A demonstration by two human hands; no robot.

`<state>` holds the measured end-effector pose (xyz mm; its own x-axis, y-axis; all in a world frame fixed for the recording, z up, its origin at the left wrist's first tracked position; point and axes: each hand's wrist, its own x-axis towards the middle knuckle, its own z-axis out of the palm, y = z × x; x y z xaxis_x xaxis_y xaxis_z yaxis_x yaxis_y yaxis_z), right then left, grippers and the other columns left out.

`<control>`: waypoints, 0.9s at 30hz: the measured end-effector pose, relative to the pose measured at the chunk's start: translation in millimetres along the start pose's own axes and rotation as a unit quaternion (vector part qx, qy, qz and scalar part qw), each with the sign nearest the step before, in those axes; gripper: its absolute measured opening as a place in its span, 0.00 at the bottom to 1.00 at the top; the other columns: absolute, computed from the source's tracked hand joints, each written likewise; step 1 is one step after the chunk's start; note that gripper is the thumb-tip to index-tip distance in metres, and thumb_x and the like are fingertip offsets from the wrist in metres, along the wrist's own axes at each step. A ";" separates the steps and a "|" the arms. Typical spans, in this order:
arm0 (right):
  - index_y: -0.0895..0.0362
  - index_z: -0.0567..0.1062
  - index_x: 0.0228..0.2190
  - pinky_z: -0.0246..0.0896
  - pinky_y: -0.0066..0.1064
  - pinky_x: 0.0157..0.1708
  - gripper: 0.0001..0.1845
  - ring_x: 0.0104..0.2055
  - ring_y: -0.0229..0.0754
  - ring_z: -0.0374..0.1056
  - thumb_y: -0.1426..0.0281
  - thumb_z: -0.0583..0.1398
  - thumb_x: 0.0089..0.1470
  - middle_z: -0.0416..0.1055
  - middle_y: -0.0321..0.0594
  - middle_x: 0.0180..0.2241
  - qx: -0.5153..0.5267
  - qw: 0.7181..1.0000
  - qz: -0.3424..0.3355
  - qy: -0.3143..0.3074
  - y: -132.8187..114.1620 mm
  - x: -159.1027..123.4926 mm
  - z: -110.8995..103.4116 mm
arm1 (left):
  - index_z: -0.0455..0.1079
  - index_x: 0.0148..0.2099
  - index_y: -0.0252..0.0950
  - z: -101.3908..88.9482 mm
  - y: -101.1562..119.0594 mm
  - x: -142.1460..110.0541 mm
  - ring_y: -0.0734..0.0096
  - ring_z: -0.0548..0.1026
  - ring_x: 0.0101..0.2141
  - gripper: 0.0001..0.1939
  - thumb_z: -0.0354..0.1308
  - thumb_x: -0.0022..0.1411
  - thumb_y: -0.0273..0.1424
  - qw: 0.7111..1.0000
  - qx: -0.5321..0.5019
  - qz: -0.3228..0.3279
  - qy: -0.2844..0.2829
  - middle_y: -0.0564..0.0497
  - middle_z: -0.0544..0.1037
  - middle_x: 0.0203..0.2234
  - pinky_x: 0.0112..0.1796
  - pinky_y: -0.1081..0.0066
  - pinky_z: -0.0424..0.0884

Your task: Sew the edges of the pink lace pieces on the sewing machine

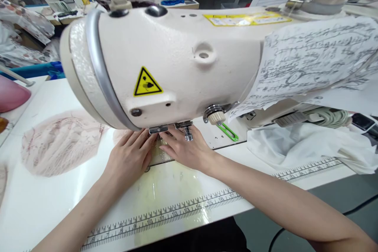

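A cream sewing machine (177, 63) fills the middle of the view, its head hanging over the white table (38, 201). My left hand (130, 157) lies flat on the table just under the machine head, fingers stretched toward the needle area. My right hand (186, 150) lies flat beside it, fingers pointing left toward the presser foot (158, 130). Between the fingertips a small pale, see-through piece (158, 153) rests on the needle plate; the machine head hides the needle itself.
A pinkish lace fabric piece (60, 141) lies on the table at left. White printed cloth (313, 63) drapes over the machine's right side, with white fabric (298, 147) heaped below. A ruler strip (177, 210) runs along the table's front edge. Other sewing machines stand behind.
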<state>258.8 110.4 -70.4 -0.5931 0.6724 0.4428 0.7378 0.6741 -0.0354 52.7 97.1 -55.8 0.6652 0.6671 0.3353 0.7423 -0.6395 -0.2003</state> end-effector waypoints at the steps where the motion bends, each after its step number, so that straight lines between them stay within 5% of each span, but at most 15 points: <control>1: 0.56 0.74 0.48 0.54 0.45 0.57 0.19 0.47 0.46 0.69 0.60 0.51 0.65 0.77 0.43 0.42 -0.005 1.000 -0.002 -0.003 0.1 -0.1 0.2 | 0.66 0.59 0.29 -0.5 0.0 0.7 0.55 0.77 0.45 0.20 0.47 0.67 0.29 1.000 0.002 -0.001 -0.001 0.40 0.77 0.47 0.46 0.56 0.71; 7: 0.58 0.77 0.43 0.55 0.41 0.56 0.19 0.40 0.44 0.71 0.59 0.53 0.64 0.78 0.42 0.33 -0.028 0.999 0.001 0.036 6.5 0.9 -0.5 | 0.66 0.59 0.30 -2.3 0.3 2.3 0.56 0.76 0.40 0.21 0.47 0.66 0.29 1.000 -0.004 -0.007 -0.004 0.41 0.78 0.44 0.44 0.56 0.71; 18: 0.55 0.78 0.31 0.63 0.39 0.41 0.16 0.29 0.42 0.68 0.62 0.54 0.62 0.76 0.39 0.25 0.071 0.992 0.050 0.090 19.4 0.2 8.2 | 0.67 0.57 0.32 -12.1 4.7 0.5 0.55 0.72 0.50 0.18 0.50 0.66 0.29 1.000 0.009 -0.020 0.013 0.42 0.77 0.46 0.50 0.56 0.68; 21: 0.56 0.78 0.32 0.61 0.37 0.35 0.18 0.25 0.41 0.65 0.60 0.53 0.62 0.74 0.39 0.23 0.069 0.990 0.056 0.113 19.2 -2.0 13.1 | 0.71 0.50 0.36 -29.7 -6.1 -3.3 0.60 0.75 0.44 0.14 0.48 0.68 0.33 0.988 0.040 -0.144 -0.040 0.45 0.79 0.42 0.43 0.62 0.70; 24: 0.55 0.78 0.32 0.58 0.35 0.32 0.16 0.23 0.38 0.61 0.62 0.54 0.62 0.73 0.37 0.21 0.073 0.990 0.043 0.112 19.0 -2.3 14.2 | 0.73 0.42 0.36 -49.3 -29.6 -17.5 0.60 0.76 0.36 0.15 0.46 0.68 0.34 0.945 0.084 -0.299 -0.099 0.44 0.78 0.36 0.29 0.66 0.67; 27: 0.54 0.78 0.34 0.56 0.34 0.33 0.15 0.24 0.39 0.61 0.63 0.53 0.63 0.71 0.36 0.20 0.095 0.989 0.040 0.108 18.0 -1.3 12.0 | 0.72 0.36 0.36 -62.5 -51.9 -37.7 0.61 0.74 0.29 0.13 0.47 0.64 0.33 0.915 0.095 -0.369 -0.130 0.45 0.78 0.31 0.22 0.69 0.58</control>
<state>269.0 125.3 -82.4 -0.4381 0.6591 0.6113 0.6931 0.6807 -0.2371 -16.0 81.2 -0.5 -0.0446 0.9747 0.2191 0.9816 0.0835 -0.1716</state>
